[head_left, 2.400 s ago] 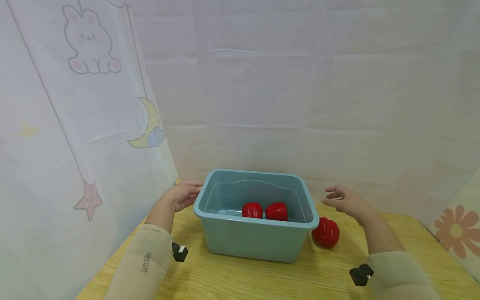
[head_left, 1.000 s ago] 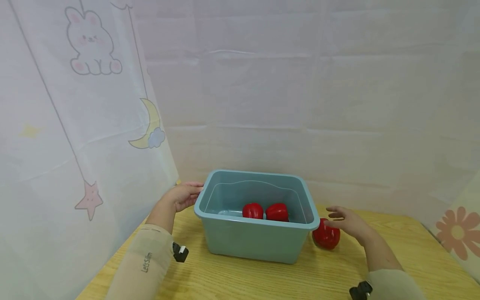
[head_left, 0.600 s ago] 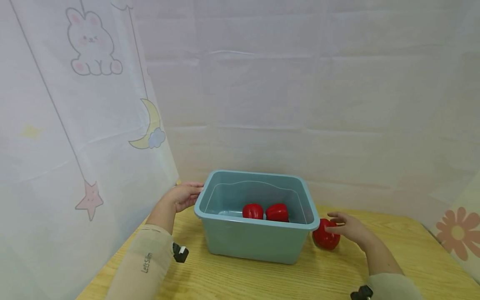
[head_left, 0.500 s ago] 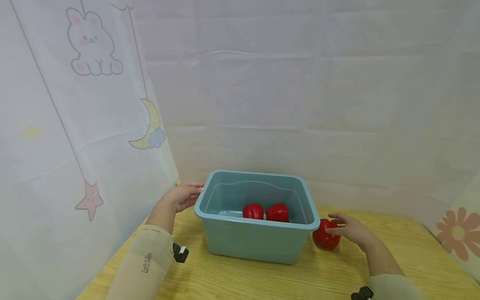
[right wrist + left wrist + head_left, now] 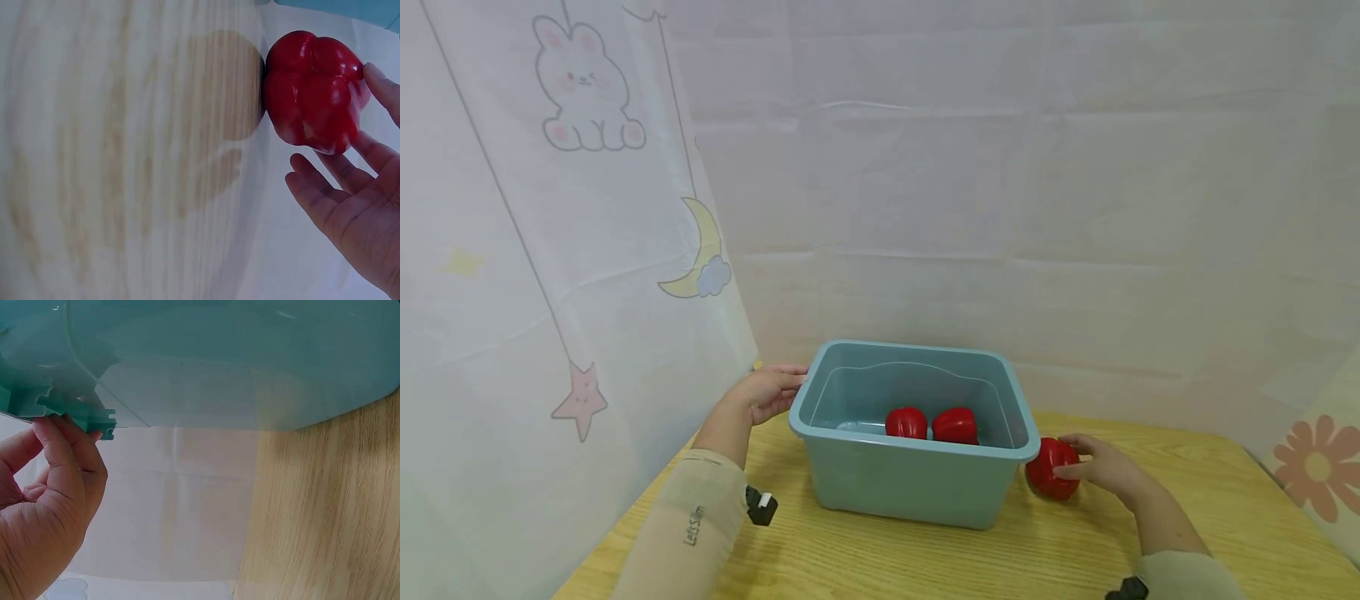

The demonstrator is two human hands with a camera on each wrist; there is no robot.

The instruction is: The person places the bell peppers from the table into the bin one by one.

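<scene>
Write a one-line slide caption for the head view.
Left hand holds the teal bin's rim while right hand touches a red pepper beside it; two peppers lie inside.

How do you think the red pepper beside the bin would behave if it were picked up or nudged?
The red pepper looks glossy, so probably somewhat slippery. Its rounded, lobed shape suggests it could rock or roll on the table. It seems to hold its shape, so likely firm.
</scene>
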